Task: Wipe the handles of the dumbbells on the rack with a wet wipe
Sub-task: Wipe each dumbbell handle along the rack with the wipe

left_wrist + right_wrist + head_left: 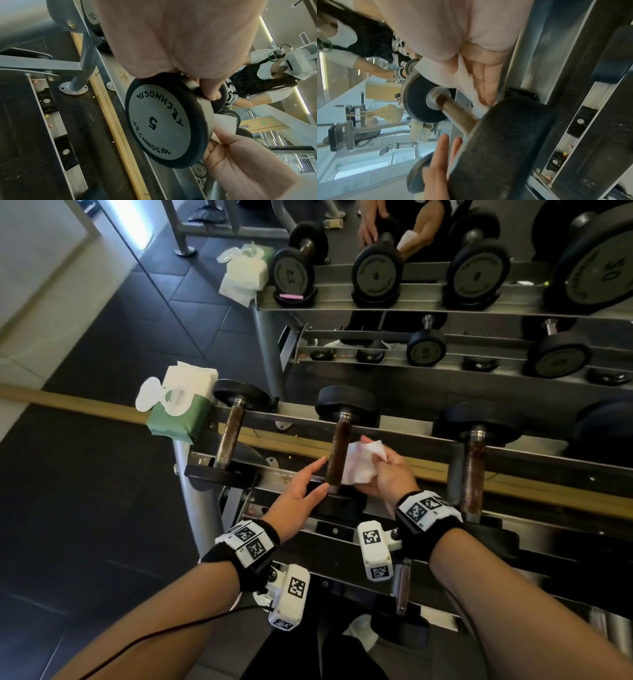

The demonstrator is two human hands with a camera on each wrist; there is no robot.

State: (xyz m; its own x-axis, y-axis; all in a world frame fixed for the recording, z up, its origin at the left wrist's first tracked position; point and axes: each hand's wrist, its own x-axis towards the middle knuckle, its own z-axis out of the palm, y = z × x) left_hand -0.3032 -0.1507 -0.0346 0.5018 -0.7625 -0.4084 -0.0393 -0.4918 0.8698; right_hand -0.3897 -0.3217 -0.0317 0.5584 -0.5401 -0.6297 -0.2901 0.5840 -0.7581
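Observation:
The middle dumbbell lies across the top rails of the rack point(428, 436), its brown handle point(337, 446) pointing away from me. My right hand point(387, 474) grips a crumpled white wet wipe point(359, 463) and holds it against the right side of that handle. My left hand point(298, 494) lies with straight fingers along the left side, fingertips by the handle and thumb on the near head. The left wrist view shows that head, marked 5 point(164, 121), with the wipe point(223, 121) behind it. In the right wrist view the wipe point(453, 78) sits above the handle point(457, 112).
A green wipe pack point(178, 412) with its lid open sits at the rack's left end. Two more dumbbells flank the middle one, with handles at left point(231, 436) and right point(474, 470). A mirror behind reflects the rack. Lower shelves hold more dumbbells point(402, 587).

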